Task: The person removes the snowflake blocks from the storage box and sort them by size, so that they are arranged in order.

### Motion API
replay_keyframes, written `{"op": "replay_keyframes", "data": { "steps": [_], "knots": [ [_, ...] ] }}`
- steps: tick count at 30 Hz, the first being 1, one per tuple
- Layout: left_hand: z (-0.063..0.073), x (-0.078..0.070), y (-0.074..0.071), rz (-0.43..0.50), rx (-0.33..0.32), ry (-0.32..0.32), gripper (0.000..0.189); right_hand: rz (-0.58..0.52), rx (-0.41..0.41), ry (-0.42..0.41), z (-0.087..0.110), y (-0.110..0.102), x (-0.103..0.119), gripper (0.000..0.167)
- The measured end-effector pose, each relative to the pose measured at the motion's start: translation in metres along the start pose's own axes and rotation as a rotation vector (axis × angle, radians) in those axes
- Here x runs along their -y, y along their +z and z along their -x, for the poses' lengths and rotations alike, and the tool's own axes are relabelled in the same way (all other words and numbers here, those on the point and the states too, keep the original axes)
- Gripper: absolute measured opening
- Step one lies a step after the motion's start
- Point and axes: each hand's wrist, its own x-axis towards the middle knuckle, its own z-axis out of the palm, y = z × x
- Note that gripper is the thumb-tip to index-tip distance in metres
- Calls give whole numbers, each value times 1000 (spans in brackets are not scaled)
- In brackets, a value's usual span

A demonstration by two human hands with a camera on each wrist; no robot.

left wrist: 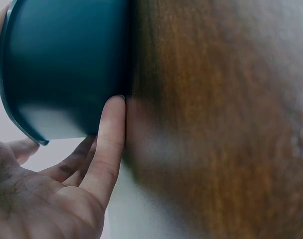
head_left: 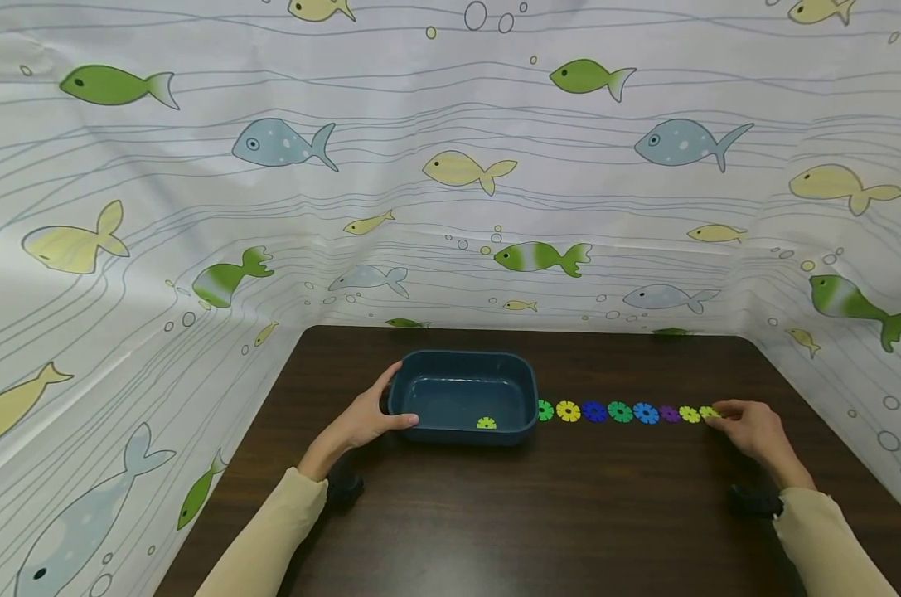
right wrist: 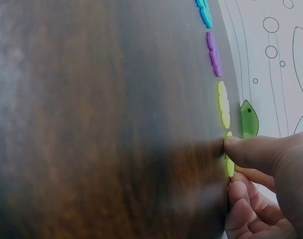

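My left hand [head_left: 366, 416] grips the left end of a dark blue plastic bin [head_left: 463, 434], the thumb at its front rim and the other fingers at its outer wall. In the left wrist view, one finger [left wrist: 111, 134] lies along the wall low by the table. Inside the bin shows one yellow-green flower-shaped disc [head_left: 486, 423], partly hidden by the front wall. At the far right of a row of such discs, my right hand [head_left: 752, 427] pinches the last yellow-green disc [right wrist: 229, 167]. Its thumb [right wrist: 246, 149] covers part of that disc, while the other fingers are curled beside it.
Leftward from the right hand run a yellow-green disc [head_left: 689, 414], a purple one [head_left: 669, 414], a light blue one [head_left: 646, 413] and several more, up to a green disc [head_left: 545, 410] partly hidden by the bin. A fish-print sheet [head_left: 569, 207] surrounds the dark wooden table [head_left: 540, 514].
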Motion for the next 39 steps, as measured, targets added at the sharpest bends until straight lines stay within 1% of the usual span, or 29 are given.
{"op": "replay_keyframes", "data": {
  "steps": [4,6,8,12,16,22,24,28,31,35,39],
  "knots": [
    [1,1,-1,4,-7,3,122,-3,-31,-5,2,3,3,56],
    [1,1,0,6,-6,4,121,-9,-72,-9,5,5,7,58],
    [2,1,-1,0,-3,10,121,-21,-131,-14,10,8,14,57],
    [2,0,-1,13,-4,9,122,-39,-215,-59,18,12,37,53],
    [1,-1,-1,8,-7,9,121,-48,-233,-146,25,15,67,50],
    [2,1,0,10,-14,-9,119,-77,-207,-263,34,26,120,43],
    [2,1,0,15,-16,-10,119,-92,-184,-299,37,30,138,41],
    [2,2,1,17,-15,-2,120,-127,-118,-366,40,39,173,41],
    [1,2,1,15,-14,2,120,-149,-85,-416,40,47,195,41],
    [0,2,0,18,-16,2,119,-176,-25,-465,39,60,221,36],
    [1,0,1,28,-15,-5,118,-171,64,-524,35,73,242,33]
  ]
}}
